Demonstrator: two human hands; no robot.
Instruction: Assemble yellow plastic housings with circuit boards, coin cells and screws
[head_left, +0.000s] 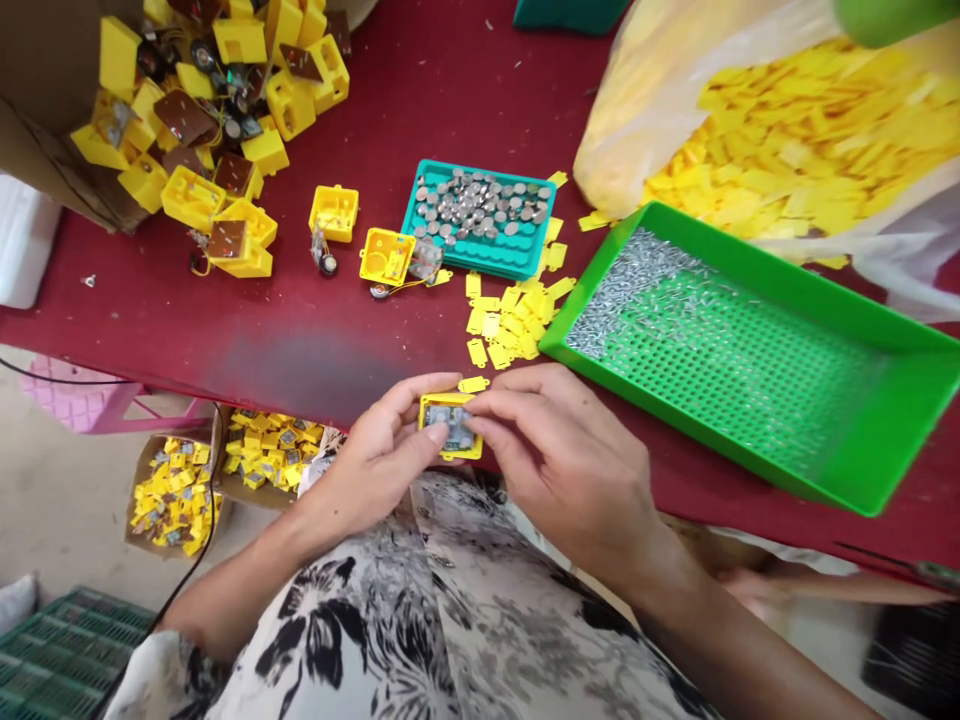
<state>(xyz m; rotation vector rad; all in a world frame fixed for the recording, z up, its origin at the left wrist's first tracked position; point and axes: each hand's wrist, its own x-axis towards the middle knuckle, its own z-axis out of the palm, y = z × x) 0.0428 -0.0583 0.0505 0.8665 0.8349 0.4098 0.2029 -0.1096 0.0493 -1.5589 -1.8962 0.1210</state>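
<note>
- Step in hand, by judgement: fingertip work on a grey insert (453, 424), which is lying inside an open, shallow yellow housing (474, 452).
- Location: the yellow housing is being held at the near edge of the desk (450, 110), its open face turning up towards the person; whether its underside is touching the desk cannot be told.
- Next move, by judgement: calling for a firm, level hold on the housing and light, exact fingertip pressure, the insert needing to be sitting square within the walls.
- Left hand (390, 432): grasping the yellow housing from the left; thumb is resting over the insert's left part, forefinger is curving round the far side.
- Left forearm (251, 555): reaching in obliquely from the person's left, below the desk's near edge.
- Right hand (574, 445): thumb and forefinger are converging at the insert's right part; whether they are pinching a small piece cannot be told.
- Right forearm (694, 600): slanting up from the right, the wrist bending inward.
- Adjacent: one loose yellow plate (473, 384) is lying just beyond the housing, near the same edge.
</note>
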